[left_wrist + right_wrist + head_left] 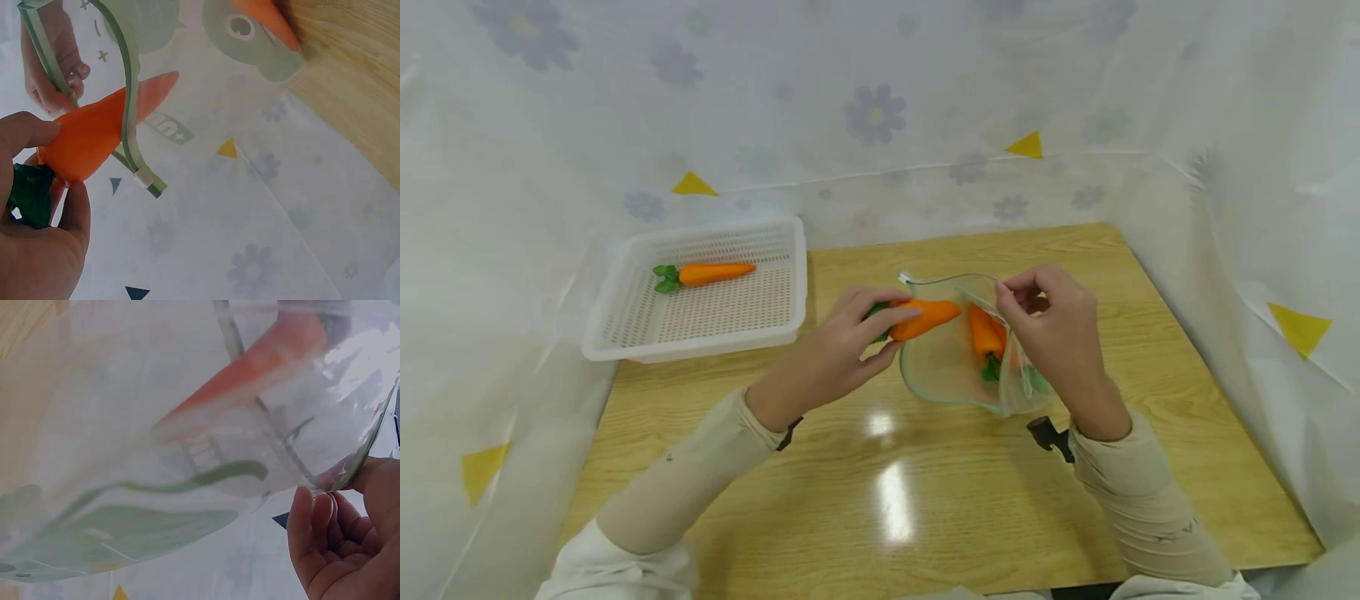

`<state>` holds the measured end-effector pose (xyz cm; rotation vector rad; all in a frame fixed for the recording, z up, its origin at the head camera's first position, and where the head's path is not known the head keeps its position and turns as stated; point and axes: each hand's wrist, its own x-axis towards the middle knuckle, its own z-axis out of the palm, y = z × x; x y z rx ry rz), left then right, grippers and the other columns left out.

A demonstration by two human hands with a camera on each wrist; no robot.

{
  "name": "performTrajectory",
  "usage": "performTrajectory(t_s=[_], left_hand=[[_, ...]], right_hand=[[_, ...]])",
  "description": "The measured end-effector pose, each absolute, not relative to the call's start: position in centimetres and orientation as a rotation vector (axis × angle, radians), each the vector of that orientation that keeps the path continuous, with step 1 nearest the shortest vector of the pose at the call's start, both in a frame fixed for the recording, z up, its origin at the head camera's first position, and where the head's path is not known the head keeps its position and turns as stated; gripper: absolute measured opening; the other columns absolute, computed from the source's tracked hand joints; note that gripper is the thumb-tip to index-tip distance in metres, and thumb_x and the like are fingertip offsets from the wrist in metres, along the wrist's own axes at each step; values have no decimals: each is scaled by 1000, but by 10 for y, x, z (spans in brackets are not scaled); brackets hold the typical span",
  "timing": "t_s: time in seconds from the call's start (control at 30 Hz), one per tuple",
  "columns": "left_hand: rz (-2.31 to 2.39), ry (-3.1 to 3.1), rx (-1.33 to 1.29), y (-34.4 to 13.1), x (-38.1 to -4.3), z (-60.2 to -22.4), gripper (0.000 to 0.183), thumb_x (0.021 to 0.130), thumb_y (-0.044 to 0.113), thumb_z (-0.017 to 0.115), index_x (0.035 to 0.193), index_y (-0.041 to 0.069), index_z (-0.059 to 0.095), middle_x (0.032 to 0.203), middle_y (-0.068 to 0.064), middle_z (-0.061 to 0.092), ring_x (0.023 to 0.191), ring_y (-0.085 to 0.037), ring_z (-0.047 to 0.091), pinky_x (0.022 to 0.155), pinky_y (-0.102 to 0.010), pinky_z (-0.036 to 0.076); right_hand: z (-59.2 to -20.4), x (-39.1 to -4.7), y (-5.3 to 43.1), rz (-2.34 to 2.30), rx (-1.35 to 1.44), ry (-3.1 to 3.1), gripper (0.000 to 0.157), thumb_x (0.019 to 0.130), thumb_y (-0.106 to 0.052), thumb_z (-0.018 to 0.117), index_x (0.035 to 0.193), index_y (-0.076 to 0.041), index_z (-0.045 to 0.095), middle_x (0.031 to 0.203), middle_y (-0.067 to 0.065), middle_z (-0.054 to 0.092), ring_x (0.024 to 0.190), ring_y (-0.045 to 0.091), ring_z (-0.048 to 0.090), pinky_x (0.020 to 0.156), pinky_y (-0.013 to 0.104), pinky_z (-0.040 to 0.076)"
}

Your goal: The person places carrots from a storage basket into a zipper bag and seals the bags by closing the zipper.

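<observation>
Basket (730, 312) left of bag (936, 367), carrot (715, 273) inside basket, table (820, 517) beneath both

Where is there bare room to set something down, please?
Bare table lies between the sleeves, and from the right sleeve to the table's right edge. The basket has room in front of its carrot. Crowded: around the left hand, held carrot, bag and right hand.
</observation>
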<state>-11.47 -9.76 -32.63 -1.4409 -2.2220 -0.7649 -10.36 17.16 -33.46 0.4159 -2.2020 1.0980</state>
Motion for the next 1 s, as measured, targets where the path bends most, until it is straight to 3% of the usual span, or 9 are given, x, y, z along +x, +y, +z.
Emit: performTrajectory(t_s=[0.4,1.0], left_hand=[[-747,-2210,-1512,-77,-127,-341,41,87,5,62,127,4,53,130,-11,45,117,-24,40,97,-24,35],[-603,-2301,-1443,-67,-133,-346,44,84,1,64,126,5,52,130,-11,45,113,-24,42,90,-25,41]], right_hand=[[-335,-104,169,1113,441,-2195,4,81,-6,70,81,-4,66,75,1,60,66,6,53,61,11,45],[-335,-103,169,1105,477,-2193,4,80,-6,70,82,-5,66,75,0,59,66,7,52,61,11,45]])
